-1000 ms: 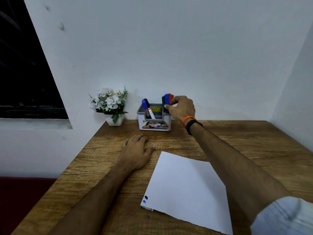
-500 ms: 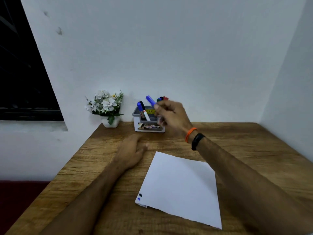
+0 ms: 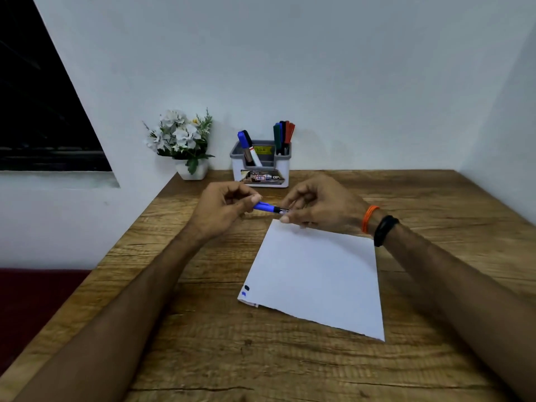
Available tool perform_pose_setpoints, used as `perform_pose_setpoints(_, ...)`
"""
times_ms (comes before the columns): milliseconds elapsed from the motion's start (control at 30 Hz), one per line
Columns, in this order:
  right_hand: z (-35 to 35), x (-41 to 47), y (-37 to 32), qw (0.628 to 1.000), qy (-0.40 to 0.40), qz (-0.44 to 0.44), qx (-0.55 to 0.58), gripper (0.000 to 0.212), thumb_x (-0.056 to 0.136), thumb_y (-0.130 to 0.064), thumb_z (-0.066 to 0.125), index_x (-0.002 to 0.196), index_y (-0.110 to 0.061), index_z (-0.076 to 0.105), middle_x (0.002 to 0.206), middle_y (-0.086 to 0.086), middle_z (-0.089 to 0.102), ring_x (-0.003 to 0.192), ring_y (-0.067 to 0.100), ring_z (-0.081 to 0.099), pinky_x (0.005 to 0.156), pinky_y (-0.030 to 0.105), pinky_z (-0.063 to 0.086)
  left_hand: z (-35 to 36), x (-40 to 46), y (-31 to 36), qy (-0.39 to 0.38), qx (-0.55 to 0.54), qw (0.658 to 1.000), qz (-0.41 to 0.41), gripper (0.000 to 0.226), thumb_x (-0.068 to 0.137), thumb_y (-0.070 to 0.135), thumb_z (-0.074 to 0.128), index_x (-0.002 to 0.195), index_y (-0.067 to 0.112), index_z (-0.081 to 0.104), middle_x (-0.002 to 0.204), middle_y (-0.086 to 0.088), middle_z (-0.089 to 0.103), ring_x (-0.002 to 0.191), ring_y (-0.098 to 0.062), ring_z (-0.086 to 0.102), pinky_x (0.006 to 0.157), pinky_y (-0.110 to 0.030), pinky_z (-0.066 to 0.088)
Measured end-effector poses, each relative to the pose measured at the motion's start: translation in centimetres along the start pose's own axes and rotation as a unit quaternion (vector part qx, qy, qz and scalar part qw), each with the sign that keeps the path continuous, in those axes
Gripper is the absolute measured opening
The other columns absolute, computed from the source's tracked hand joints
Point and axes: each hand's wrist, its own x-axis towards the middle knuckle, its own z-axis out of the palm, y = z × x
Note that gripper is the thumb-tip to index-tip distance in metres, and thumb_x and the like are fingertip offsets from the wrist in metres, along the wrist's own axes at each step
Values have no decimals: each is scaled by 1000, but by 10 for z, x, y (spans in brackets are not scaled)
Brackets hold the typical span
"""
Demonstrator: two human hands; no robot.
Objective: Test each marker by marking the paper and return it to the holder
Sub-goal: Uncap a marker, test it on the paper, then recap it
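Left hand (image 3: pixel 223 213) and right hand (image 3: pixel 316 206) both grip the blue marker (image 3: pixel 265 207), held level above the table (image 3: pixel 203 329). Paper (image 3: pixel 316 280) bears two marks; holder (image 3: pixel 261 165) stands behind

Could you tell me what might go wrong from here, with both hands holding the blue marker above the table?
1. The left hand and right hand grip the blue marker in the air; if the cap comes off with a jerk, it could slip away.
2. The paper lies loose with no hand on it, so marking may shift it.
3. Two marks already crowd its near corner; a new one could overlap them.
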Motion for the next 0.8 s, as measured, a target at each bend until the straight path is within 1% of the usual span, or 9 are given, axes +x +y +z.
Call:
perform_pose_setpoints(133, -12, -2, 7, 996, 38, 4, 76, 19, 76, -23, 83, 90, -11, 77, 73, 12, 72, 55, 12, 62, 52, 23, 51, -2, 0, -1, 5, -2, 1000, -14, 10, 85, 17, 68, 93, 13, 72, 81, -7, 71, 67, -7, 63, 61, -21, 53)
perform_pose_setpoints(267, -5, -2, 10, 970, 82, 11, 228, 19, 81, -20, 78, 94, -7, 76, 71, 5, 65, 54, 12, 55, 49, 19, 45, 3, -3, 2, -60, 7, 998, -33, 24, 81, 34, 68, 96, 16, 72, 83, 0, 72, 70, -10, 62, 63, -26, 52)
perform_pose_setpoints(367, 6, 2, 10, 950, 95, 28, 295, 13, 84, -18, 74, 93, -9, 73, 70, -3, 67, 52, 10, 54, 46, 18, 43, 10, -5, 6, -83, 10, 996, -26, 11, 89, 20, 65, 96, 13, 71, 82, -6, 72, 68, -14, 63, 60, -24, 51)
perform_pose_setpoints(433, 11, 3, 9, 947, 90, 28, 307, 12, 86, -19, 72, 92, -9, 71, 69, -3, 68, 51, 10, 56, 44, 17, 43, 13, -7, 8, -86, 19, 996, -18, 7, 90, 16, 64, 94, 13, 69, 79, -5, 70, 67, -14, 63, 59, -24, 50)
perform_pose_setpoints(533, 18, 3, 7, 953, 66, 25, 293, 18, 87, -21, 71, 91, -4, 70, 69, 3, 69, 52, 11, 60, 46, 19, 45, 15, -7, 9, -81, 40, 996, -8, 5, 90, 18, 65, 92, 16, 69, 78, -4, 69, 64, -16, 61, 61, -32, 52)
perform_pose_setpoints(600, 20, 3, 7, 955, 65, 26, 289, 14, 88, -17, 71, 89, -3, 69, 68, 6, 69, 52, 11, 62, 47, 19, 47, 15, -8, 9, -78, 73, 994, 5, 5, 90, 20, 67, 92, 17, 69, 79, -4, 70, 64, -21, 61, 62, -38, 53)
perform_pose_setpoints(667, 21, 3, 7, 955, 67, 19, 289, 8, 87, -12, 71, 82, -7, 69, 68, 7, 70, 53, 12, 63, 48, 19, 48, 16, -8, 8, -78, 94, 992, 13, 8, 90, 24, 67, 93, 18, 70, 80, -2, 70, 69, -26, 64, 65, -41, 54)
perform_pose_setpoints(733, 20, 2, 8, 957, 61, 8, 284, 7, 87, -10, 71, 81, -7, 69, 69, 9, 71, 55, 12, 64, 50, 19, 50, 17, -10, 11, -86, 96, 991, 21, 16, 89, 33, 65, 94, 19, 70, 81, 1, 69, 71, -22, 64, 64, -39, 54)
perform_pose_setpoints(800, 20, 1, 9, 960, 46, 1, 277, 8, 87, -9, 71, 84, -3, 68, 73, 13, 70, 58, 15, 65, 52, 21, 51, 18, -11, 14, -99, 98, 990, 31, 20, 90, 37, 61, 92, 20, 69, 75, 7, 67, 66, -12, 63, 58, -31, 51)
